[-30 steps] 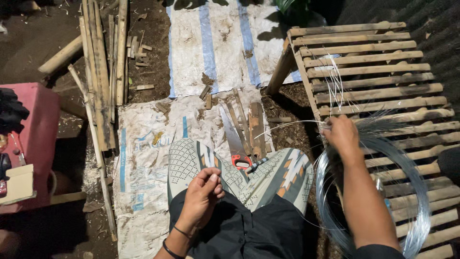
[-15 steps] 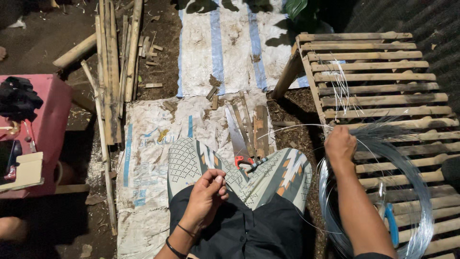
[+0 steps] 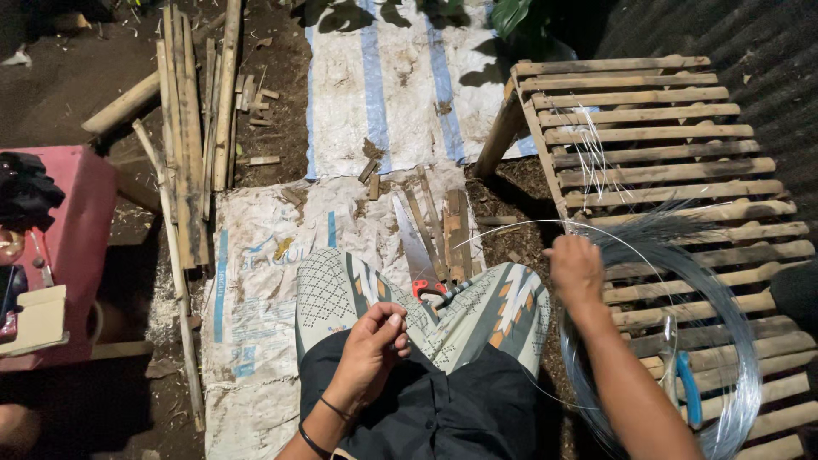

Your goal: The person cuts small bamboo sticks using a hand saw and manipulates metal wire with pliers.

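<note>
Shiny wire coil [image 3: 716, 341], lying on slatted bench [image 3: 648, 145]

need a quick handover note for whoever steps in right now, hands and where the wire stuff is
Left hand: over the lap, fingertips pinched as if on a thin wire end; the strand itself is hard to make out there.
Right hand: on the wire coil at the slatted bamboo bench, a loose loop arching off it.
Pliers with blue handles lie inside the coil. Hand saw and bamboo strips lie on the ground sacks.
Done: a strand is drawn from the coil. Left: nothing cut or tied that shows.
</note>
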